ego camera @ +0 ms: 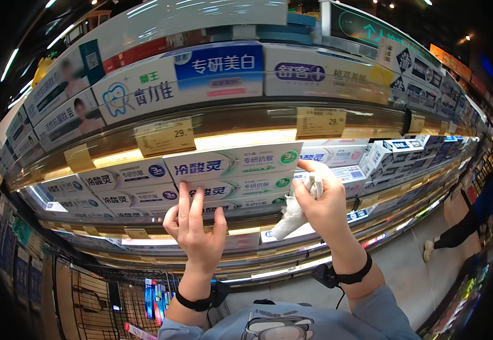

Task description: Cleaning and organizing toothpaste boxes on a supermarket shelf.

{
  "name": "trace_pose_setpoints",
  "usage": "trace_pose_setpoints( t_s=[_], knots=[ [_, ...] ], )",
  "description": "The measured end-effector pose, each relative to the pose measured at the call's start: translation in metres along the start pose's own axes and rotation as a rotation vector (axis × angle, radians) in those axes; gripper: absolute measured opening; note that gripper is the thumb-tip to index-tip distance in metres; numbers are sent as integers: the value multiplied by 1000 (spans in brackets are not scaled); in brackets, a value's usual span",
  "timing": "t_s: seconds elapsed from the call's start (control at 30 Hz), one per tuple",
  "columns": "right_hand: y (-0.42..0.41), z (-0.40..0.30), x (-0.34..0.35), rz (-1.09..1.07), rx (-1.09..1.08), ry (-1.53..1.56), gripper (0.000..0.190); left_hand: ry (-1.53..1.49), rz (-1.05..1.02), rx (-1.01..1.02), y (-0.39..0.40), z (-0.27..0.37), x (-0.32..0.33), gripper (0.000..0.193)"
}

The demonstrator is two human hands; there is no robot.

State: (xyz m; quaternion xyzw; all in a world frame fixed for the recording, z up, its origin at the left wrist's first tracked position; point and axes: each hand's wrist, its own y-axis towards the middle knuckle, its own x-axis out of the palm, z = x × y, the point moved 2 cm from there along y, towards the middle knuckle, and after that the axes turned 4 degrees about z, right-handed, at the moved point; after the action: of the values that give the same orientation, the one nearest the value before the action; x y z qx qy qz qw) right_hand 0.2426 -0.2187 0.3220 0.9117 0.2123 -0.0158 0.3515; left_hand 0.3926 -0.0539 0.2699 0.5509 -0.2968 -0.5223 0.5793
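Note:
White toothpaste boxes (229, 165) with green round marks lie stacked on the middle shelf before me. My left hand (199, 229) has its fingers apart, and its fingertips rest at the front of the upper boxes. It holds nothing. A crumpled white cloth (292, 216) hangs from my right hand (325, 199), pinched between thumb and fingers. The right index finger reaches to the right end of the top box; whether it presses on it is hard to tell. Both wrists wear black straps.
Price tags (164, 137) line the upper shelf's edge (246, 119), with larger toothpaste boxes (221, 72) above it. A wire shopping cart (91, 293) holding colourful boxes (157, 299) and a phone (114, 296) stands at lower left. Another person's leg (454, 233) shows at right on the tiled floor (412, 263).

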Motion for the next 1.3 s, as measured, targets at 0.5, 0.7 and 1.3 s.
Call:
trace_pose_setpoints(
  t_s=[0.5, 0.7, 1.3],
  knots=[
    [-73, 30, -92, -257, 90, -58, 10, -199, -76, 48, -44, 51, -14, 31],
    [-100, 53, -143, -321, 242, -68, 12, -267, -192, -81, -78, 100, -15, 20],
    [-212, 125, -135, -814, 510, 130, 10, 149, -585, -534, -245, 167, -200, 9]
  ],
)
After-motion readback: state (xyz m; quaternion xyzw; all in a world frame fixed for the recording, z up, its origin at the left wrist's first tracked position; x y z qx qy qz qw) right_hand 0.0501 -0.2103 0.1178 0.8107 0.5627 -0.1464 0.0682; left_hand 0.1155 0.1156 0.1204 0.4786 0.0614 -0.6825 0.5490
